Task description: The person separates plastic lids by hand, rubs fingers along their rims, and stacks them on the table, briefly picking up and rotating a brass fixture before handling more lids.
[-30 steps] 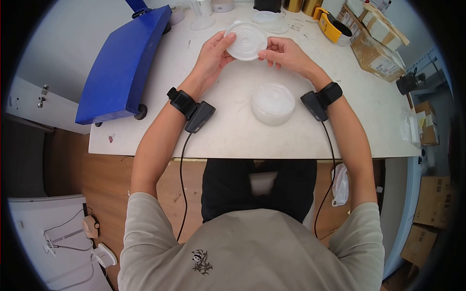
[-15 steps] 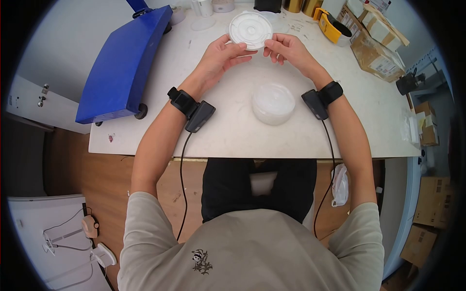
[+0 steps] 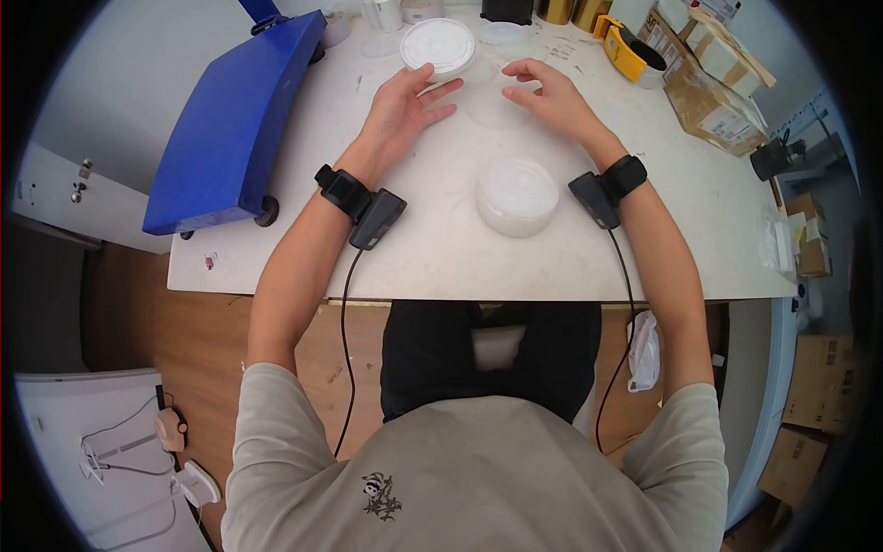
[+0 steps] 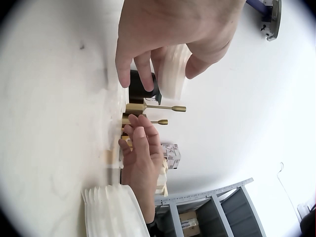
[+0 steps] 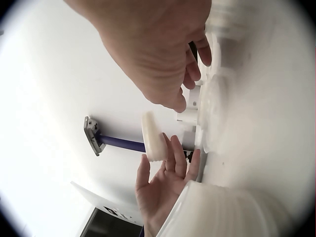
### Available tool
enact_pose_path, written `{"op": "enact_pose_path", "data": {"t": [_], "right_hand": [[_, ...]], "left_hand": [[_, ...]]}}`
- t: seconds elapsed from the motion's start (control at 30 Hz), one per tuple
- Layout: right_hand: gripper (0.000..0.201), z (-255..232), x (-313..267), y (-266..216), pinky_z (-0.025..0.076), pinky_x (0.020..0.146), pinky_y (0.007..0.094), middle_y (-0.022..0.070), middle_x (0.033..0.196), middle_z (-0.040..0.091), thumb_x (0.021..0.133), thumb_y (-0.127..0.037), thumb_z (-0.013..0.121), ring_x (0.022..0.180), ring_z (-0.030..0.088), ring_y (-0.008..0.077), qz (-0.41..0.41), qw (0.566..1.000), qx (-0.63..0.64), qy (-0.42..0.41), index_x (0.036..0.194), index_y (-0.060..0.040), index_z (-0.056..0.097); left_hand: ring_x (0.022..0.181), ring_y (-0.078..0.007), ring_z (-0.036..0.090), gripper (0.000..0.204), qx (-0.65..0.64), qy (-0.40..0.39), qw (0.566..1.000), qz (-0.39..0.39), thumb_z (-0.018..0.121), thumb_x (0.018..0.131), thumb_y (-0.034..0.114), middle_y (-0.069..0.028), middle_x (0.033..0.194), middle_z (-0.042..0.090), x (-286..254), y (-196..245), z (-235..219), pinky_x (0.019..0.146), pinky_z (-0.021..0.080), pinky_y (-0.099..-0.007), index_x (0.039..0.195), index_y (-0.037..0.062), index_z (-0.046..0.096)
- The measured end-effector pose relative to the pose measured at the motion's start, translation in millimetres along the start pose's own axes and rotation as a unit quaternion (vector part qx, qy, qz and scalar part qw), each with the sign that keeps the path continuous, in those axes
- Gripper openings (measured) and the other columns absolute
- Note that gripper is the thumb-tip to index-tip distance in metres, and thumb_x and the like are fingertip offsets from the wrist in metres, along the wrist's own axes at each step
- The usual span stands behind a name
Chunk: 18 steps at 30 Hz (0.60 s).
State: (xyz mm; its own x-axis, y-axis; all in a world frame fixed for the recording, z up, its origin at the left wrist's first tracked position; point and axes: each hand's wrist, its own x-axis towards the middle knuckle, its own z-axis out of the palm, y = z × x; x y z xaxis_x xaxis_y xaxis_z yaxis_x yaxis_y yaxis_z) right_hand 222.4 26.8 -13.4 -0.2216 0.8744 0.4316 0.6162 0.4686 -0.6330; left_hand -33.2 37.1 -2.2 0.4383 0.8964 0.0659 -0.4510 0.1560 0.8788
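Observation:
My left hand holds a short stack of translucent white round plastic lids by its edge, thumb on one face and fingers behind. From the side, the left wrist view shows the ribbed edge of that stack. My right hand is apart from it with nothing in its loosely bent fingers. Close by my right fingertips, a clear round lid lies on the table. Nearer to me sits a taller stack of the same lids, also large in the foreground of the right wrist view.
A blue platform scale takes up the table's left side. Further clear lids lie at the back, near gold canisters and a black container. A yellow tape-like roll and taped cardboard boxes stand at the back right.
Both hands held the lid stack and tipped it up; now my left hand alone has it, further left. My right hand has let go, and a clear lid now shows on the table between the hands.

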Motion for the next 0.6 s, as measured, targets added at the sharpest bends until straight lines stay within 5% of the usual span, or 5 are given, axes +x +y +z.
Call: {"op": "enact_pose_path", "data": {"t": [0.23,0.3,0.6], "right_hand": [[0.037,1,-2,3,0.05,0.091,0.0366,0.0107,0.119,0.065,0.089,-0.026,0.066,0.106,0.062,0.0252,0.028,0.999,-0.03,-0.025,0.119,-0.0049,0.061],[0.035,0,-2,-2,0.051,0.088,0.0344,0.0107,0.119,0.065,0.09,-0.023,0.063,0.101,0.064,0.0239,0.105,0.994,0.023,-0.004,0.12,-0.0043,0.061],[0.025,-10,4,-7,0.053,0.086,0.0287,0.0051,0.117,0.066,0.095,-0.005,0.05,0.104,0.064,0.015,0.12,0.95,0.288,0.022,0.118,-0.0058,0.06]], "left_hand": [[0.13,-0.0324,0.048,0.047,-0.013,-0.002,1.0,-0.024,0.059,0.097,0.025,-0.011,0.132,0.054,-3,0,4,0.106,0.04,-0.0518,0.134,0.0027,0.042],[0.13,-0.0323,0.048,0.047,-0.019,-0.006,0.999,-0.031,0.058,0.097,0.025,-0.011,0.132,0.054,-3,-1,4,0.106,0.04,-0.0518,0.134,0.0028,0.042],[0.129,-0.0313,0.049,0.045,-0.009,-0.007,1.0,-0.012,0.057,0.097,0.024,-0.0105,0.133,0.053,-6,2,7,0.105,0.041,-0.0513,0.134,0.0026,0.042]]}}
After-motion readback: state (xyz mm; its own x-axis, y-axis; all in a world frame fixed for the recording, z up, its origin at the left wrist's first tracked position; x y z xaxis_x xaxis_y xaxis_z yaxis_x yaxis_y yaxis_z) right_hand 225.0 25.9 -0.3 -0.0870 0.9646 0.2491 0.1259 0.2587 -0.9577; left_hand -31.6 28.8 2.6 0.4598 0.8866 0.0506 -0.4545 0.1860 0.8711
